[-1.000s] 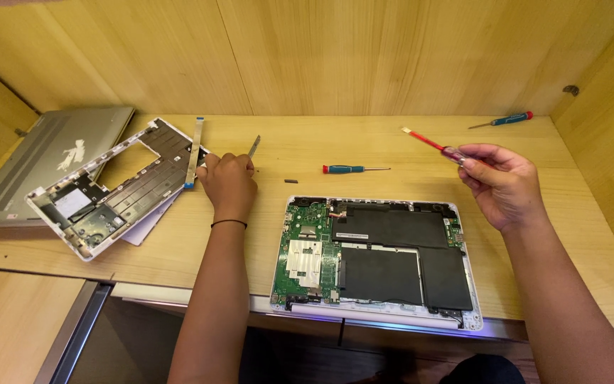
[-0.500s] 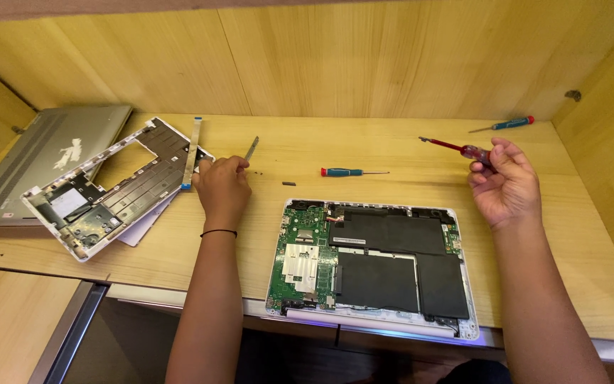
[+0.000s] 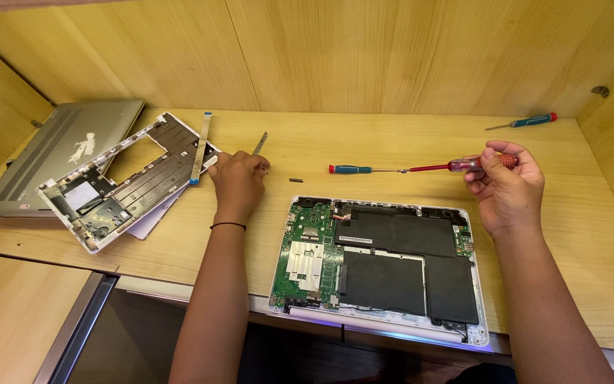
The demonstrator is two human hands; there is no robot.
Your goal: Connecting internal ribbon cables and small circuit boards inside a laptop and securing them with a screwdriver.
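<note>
Since a moment ago my right hand [image 3: 507, 186] has swung the red screwdriver [image 3: 463, 166] level, tip leftward. Near me lies the open laptop [image 3: 381, 267]: bare board, fragile, best lifted by its rim. Beyond it, my right fingers pinch the screwdriver's light, stiff, slippery handle above the bench [image 3: 577, 249]. My left hand [image 3: 238, 179] rests curled, fingertips pressed down, holding nothing.

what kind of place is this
Probably a small electronics repair bench in a wooden nook: an opened laptop with its board bare, a removed laptop frame, and the right hand holding a red screwdriver.
</note>
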